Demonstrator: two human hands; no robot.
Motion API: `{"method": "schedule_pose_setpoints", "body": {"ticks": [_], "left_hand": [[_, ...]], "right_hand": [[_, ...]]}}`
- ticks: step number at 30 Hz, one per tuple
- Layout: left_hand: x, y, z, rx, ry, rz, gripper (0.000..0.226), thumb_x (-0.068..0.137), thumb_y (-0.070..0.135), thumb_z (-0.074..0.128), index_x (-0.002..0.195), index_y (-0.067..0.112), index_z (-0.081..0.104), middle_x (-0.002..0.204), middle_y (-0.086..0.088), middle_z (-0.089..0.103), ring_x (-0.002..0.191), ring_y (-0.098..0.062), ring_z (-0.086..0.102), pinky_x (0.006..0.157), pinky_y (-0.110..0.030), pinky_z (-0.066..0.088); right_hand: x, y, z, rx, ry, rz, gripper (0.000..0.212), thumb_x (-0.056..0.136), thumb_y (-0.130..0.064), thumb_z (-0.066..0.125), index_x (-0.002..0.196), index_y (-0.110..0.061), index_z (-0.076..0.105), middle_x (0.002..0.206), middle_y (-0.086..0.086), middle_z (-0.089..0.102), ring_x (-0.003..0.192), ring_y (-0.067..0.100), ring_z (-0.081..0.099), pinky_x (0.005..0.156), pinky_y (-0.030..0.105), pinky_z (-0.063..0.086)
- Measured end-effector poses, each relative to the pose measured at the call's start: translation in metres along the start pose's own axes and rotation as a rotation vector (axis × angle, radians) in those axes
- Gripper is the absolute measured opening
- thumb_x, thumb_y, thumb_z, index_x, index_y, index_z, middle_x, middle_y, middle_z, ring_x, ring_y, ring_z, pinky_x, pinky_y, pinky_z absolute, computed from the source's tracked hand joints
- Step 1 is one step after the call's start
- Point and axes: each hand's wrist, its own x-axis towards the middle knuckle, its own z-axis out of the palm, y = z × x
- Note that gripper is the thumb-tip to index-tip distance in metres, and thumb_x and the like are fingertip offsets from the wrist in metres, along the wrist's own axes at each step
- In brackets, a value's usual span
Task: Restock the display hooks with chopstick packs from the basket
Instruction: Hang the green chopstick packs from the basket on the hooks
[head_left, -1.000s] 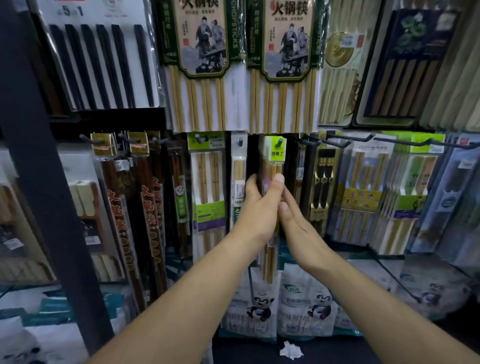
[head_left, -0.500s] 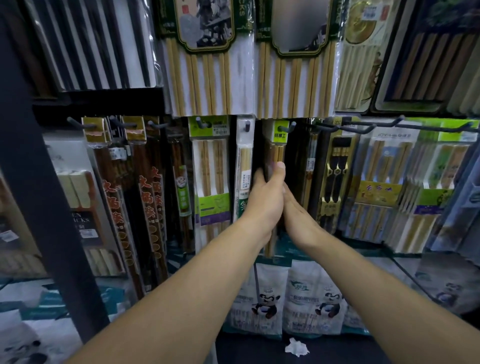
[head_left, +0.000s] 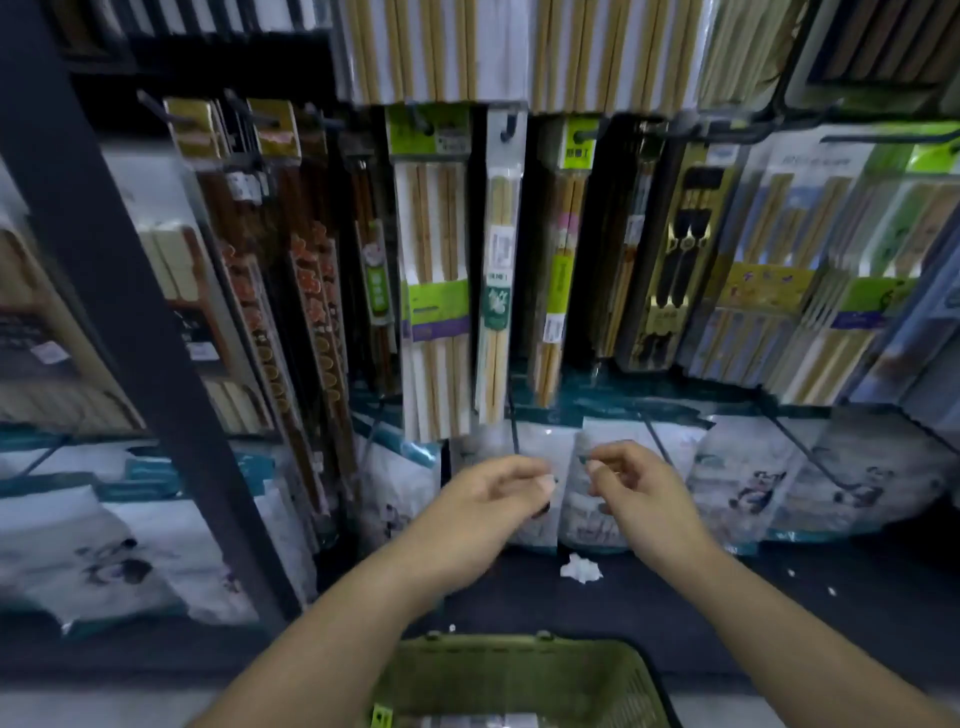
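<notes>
Both hands had dropped away from the pack (head_left: 563, 249), and the view had tipped down to bring the basket (head_left: 519, 643) into the bottom of the frame. The pack hung by itself on a hook (head_left: 586, 136) at upper centre: a narrow clear sleeve of pale bamboo chopsticks with a yellow-green header and a yellow-green band lower down, between a slim white pack (head_left: 500, 270) on its left and dark packs on its right. The basket was green mesh plastic, bottom centre; a pale shape and a yellow-green tag showed inside it at the frame edge, too cropped and blurred to identify. The left hand (head_left: 488, 499) and right hand (head_left: 636, 493) hovered side by side at lower centre, apart from each other, in front of the panda bags (head_left: 743, 483). Each had its fingers loosely curled with thumb near forefinger and held nothing. A paper scrap (head_left: 581, 569) lay on the dark floor below them.
</notes>
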Motion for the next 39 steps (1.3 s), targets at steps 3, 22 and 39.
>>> {"method": "schedule_pose_setpoints", "body": {"ticks": [3,22,39], "left_hand": [[-0.019,-0.057,-0.01,0.081,0.097,-0.108,0.011,0.103,0.028,0.058,0.106,0.025,0.069,0.096,0.004,0.078,0.089,-0.007,0.074,0.086,-0.027,0.056],[-0.141,-0.321,-0.031,0.321,0.567,-0.603,0.034,0.096,0.045,0.061,0.123,0.03,0.047,0.089,0.004,0.068,0.083,-0.021,0.067,0.075,-0.038,0.053],[-0.141,-0.341,-0.034,0.223,0.589,-0.541,0.021,0.097,0.041,0.059,0.113,0.034,0.048,0.068,0.013,0.061,0.053,-0.001,0.057,0.055,-0.03,0.048]], "right_hand": [[-0.036,0.044,0.025,-0.029,-0.181,0.169,0.014,0.099,-0.013,0.063,0.087,-0.016,0.069,0.082,0.006,0.07,0.073,0.015,0.067,0.073,0.033,0.058],[-0.144,0.26,0.223,-0.698,-0.942,0.253,0.045,0.097,-0.03,0.065,0.138,-0.014,0.058,0.137,0.013,0.058,0.122,0.031,0.057,0.098,0.034,0.047],[-0.142,0.291,0.255,-1.001,-0.852,0.071,0.037,0.095,-0.021,0.065,0.132,-0.021,0.062,0.122,0.01,0.059,0.11,0.031,0.06,0.076,0.036,0.055]]}}
